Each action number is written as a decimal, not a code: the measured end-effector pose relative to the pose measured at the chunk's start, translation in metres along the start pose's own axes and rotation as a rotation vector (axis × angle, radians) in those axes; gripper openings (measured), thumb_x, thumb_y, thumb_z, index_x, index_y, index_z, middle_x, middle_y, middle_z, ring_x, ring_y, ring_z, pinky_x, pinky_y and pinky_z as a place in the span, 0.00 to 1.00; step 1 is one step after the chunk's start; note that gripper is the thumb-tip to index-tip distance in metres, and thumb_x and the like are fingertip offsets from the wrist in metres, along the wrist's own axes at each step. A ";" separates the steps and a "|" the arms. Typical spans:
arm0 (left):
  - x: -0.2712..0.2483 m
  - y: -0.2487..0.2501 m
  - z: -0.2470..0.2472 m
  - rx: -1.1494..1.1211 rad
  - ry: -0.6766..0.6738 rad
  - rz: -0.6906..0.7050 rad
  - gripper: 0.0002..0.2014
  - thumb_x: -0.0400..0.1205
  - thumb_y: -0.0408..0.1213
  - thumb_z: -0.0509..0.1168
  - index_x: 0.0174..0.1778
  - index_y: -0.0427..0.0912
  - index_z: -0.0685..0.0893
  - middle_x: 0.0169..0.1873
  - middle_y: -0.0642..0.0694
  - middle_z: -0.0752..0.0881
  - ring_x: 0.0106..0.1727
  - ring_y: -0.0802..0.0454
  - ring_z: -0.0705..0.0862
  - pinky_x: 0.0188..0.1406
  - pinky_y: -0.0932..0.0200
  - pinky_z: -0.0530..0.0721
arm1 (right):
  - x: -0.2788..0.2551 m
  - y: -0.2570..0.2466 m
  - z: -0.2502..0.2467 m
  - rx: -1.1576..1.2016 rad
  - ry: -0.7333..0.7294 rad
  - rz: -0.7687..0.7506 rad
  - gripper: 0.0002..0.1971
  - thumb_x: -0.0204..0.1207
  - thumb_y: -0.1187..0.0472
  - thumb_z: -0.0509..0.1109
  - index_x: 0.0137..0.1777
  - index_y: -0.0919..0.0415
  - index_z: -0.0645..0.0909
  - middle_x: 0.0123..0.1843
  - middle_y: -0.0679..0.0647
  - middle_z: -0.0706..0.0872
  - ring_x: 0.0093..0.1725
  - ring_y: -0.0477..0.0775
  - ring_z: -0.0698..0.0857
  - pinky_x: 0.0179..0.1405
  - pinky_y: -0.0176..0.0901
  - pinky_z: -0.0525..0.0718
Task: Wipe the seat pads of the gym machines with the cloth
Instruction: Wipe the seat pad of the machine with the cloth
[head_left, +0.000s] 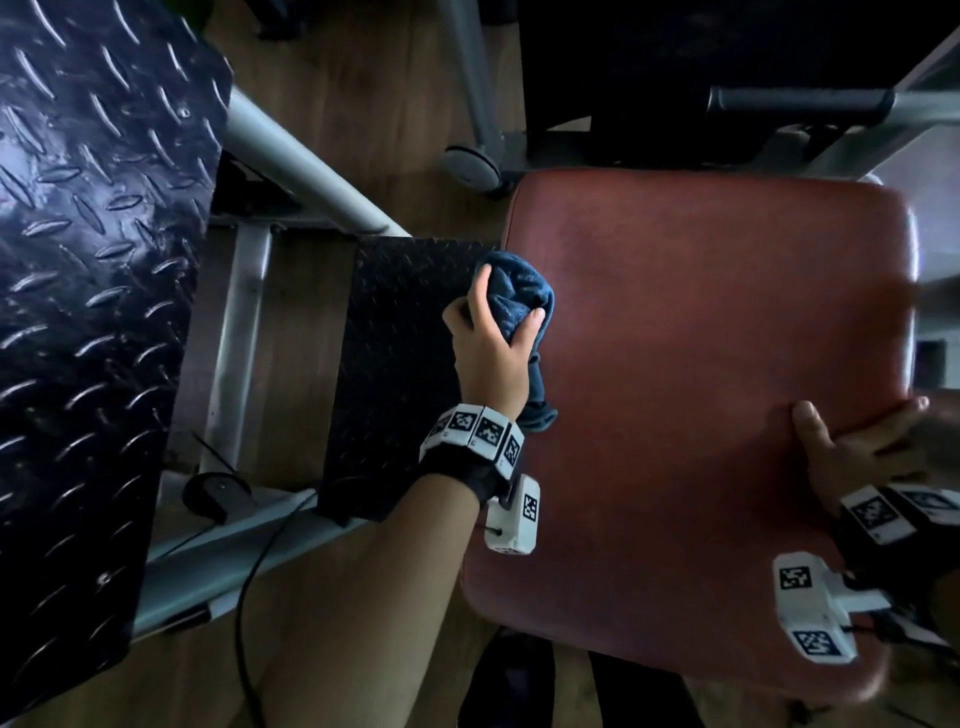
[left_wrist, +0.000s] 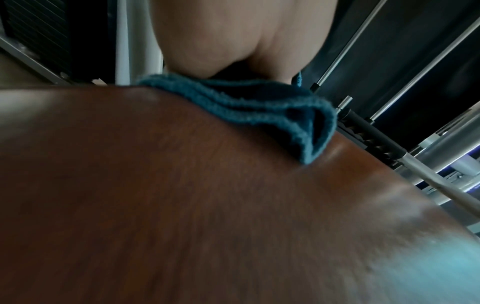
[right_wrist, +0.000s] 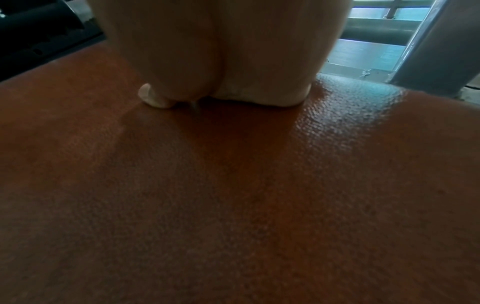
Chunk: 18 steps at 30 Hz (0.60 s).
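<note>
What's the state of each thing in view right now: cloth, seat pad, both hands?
blue cloth: bunched, lying against the pad's left edge, one end hanging free below the hand.
red seat pad: bare, glossy, cloth at its left edge only.
left hand: fingers curled round the cloth, firm grip.
right hand: resting on the pad's near right edge, thumb on top; fingers out of sight.

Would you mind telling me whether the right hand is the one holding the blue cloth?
No, the blue cloth is bunched in the left hand at the red seat pad's left edge, while the right hand rests on the pad without it.
</note>
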<state>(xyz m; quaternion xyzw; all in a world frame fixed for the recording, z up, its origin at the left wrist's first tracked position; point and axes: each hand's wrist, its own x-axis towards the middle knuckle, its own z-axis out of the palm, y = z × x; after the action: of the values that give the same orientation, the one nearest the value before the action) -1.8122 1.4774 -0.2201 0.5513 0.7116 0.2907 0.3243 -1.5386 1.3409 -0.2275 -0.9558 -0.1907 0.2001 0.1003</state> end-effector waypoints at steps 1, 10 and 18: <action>-0.003 -0.001 0.000 0.032 0.013 -0.007 0.34 0.78 0.54 0.69 0.79 0.55 0.65 0.67 0.45 0.70 0.64 0.45 0.78 0.63 0.43 0.82 | -0.001 -0.002 -0.001 0.000 -0.012 0.003 0.57 0.60 0.23 0.51 0.85 0.54 0.43 0.77 0.79 0.61 0.73 0.83 0.63 0.74 0.76 0.54; -0.009 0.006 -0.005 0.016 0.037 -0.136 0.33 0.78 0.43 0.72 0.80 0.49 0.70 0.69 0.46 0.81 0.69 0.51 0.79 0.61 0.67 0.72 | -0.002 -0.004 -0.007 0.027 -0.036 -0.006 0.51 0.73 0.32 0.65 0.86 0.55 0.43 0.79 0.76 0.58 0.76 0.82 0.60 0.76 0.73 0.52; -0.026 -0.009 -0.019 -0.074 -0.030 -0.088 0.32 0.80 0.40 0.71 0.80 0.48 0.69 0.71 0.50 0.80 0.71 0.58 0.77 0.67 0.76 0.70 | -0.003 -0.005 -0.004 0.043 -0.035 0.019 0.55 0.62 0.26 0.56 0.86 0.52 0.43 0.80 0.75 0.57 0.76 0.81 0.59 0.76 0.74 0.51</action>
<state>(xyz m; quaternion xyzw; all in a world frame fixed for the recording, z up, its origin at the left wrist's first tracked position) -1.8275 1.4491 -0.2114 0.5115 0.7188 0.2941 0.3676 -1.5411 1.3436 -0.2213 -0.9515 -0.1792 0.2219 0.1154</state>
